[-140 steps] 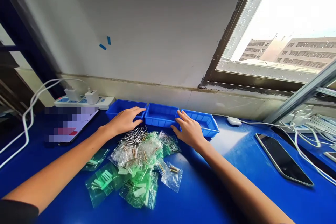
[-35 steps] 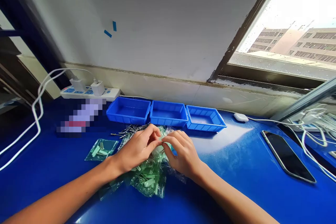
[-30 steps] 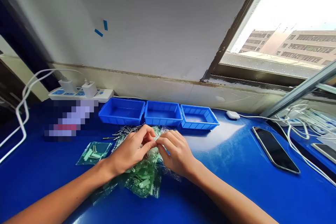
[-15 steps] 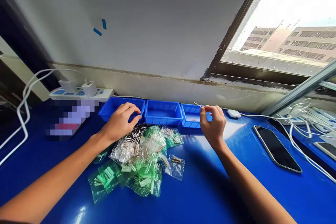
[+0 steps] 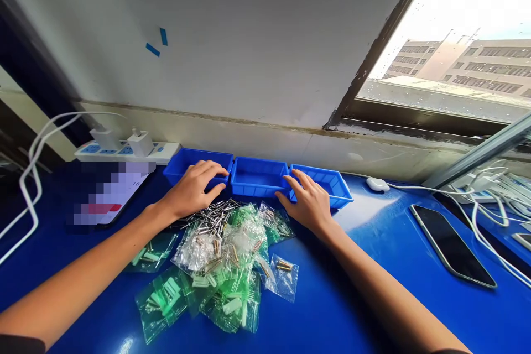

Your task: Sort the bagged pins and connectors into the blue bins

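Observation:
My left hand hovers over the front of the left blue bin, thumb and fingers apart with nothing seen in them. Between the middle blue bin and the right blue bin, my right hand has its fingers spread and shows nothing in its grasp. In front of the bins lies a heap of loose metal screw-like pieces, partly behind my left hand. Clear bags of brassy pieces and green-tinted bags with pale plastic pieces are piled nearer me.
A power strip with plugs and white cables stands at the back left, a partly blurred phone before it. On the right are a white earbud case, a dark phone and tangled cables. The wall rises behind the bins.
My right hand has moved left and down from above the right bin, and its pinch has opened; the small metal piece it held is no longer seen. My left hand stays near its bin.

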`<state>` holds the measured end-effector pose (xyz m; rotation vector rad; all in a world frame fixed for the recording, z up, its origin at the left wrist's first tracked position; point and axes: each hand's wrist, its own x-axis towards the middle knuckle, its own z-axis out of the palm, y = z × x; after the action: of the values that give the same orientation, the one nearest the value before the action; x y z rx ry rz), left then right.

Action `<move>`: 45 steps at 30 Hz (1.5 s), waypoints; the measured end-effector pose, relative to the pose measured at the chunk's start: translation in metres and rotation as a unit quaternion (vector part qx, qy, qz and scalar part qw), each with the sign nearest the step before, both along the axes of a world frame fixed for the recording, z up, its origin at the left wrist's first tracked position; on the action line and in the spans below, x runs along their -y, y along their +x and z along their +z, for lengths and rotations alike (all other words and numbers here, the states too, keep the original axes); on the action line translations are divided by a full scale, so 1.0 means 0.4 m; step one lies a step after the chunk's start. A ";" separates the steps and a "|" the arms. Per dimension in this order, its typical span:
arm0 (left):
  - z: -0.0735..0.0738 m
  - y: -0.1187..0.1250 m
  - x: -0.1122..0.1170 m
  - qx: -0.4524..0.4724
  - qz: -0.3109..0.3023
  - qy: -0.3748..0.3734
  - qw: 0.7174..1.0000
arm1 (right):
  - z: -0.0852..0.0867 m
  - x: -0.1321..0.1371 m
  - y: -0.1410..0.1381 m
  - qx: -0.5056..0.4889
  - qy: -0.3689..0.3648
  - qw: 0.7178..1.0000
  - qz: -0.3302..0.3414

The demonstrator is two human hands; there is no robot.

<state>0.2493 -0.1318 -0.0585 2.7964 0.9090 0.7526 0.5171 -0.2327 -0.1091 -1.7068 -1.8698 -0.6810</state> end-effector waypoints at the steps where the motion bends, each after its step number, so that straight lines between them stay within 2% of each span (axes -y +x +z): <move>1: 0.006 -0.012 0.007 0.024 0.009 0.016 1.000 | -0.001 -0.003 0.000 -0.005 0.006 1.000 -0.002; 3: 0.016 -0.047 0.022 0.053 0.042 0.029 0.997 | -0.002 -0.003 0.004 -0.009 0.009 1.000 0.009; 6: 0.013 -0.104 0.030 0.013 0.080 -0.037 0.996 | 0.000 0.000 0.016 -0.015 0.003 0.999 0.031; 10: -0.018 -0.137 0.019 -0.066 0.046 -0.122 0.989 | 0.001 -0.001 0.033 -0.026 -0.004 0.998 0.049; 13: -0.028 -0.130 0.020 -0.106 0.032 -0.131 0.985 | 0.003 0.003 0.036 -0.037 0.010 0.997 0.074; 16: -0.011 -0.121 0.036 -0.116 0.042 -0.117 0.985 | 0.014 0.021 0.008 -0.066 0.054 0.991 0.106; 18: 0.012 -0.115 0.055 -0.094 0.047 -0.102 0.989 | 0.025 0.040 -0.032 -0.087 0.071 0.985 0.129; 21: 0.042 -0.094 0.095 -0.006 0.052 -0.083 0.995 | 0.042 0.073 -0.111 -0.102 0.056 0.976 0.184; 23: 0.048 -0.072 0.128 0.047 0.029 -0.088 0.995 | 0.049 0.091 -0.160 -0.106 0.036 0.970 0.214; 26: 0.035 -0.036 0.174 0.066 -0.045 -0.129 0.988 | 0.052 0.105 -0.202 -0.104 0.032 0.965 0.238; 28: 0.020 -0.019 0.195 0.070 -0.070 -0.154 0.983 | 0.052 0.107 -0.209 -0.104 0.033 0.963 0.248; 33: 0.000 -0.003 0.208 0.081 -0.061 -0.162 0.982 | 0.052 0.113 -0.193 -0.095 0.022 0.959 0.267; 45: 0.007 0.004 0.211 0.076 -0.061 -0.175 0.980 | 0.061 0.123 -0.189 -0.058 0.036 0.962 0.264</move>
<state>0.2507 -0.2163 -0.0556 2.4266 0.7528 0.6997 0.4416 -0.2818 -0.0849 -1.0976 -2.0600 -0.4139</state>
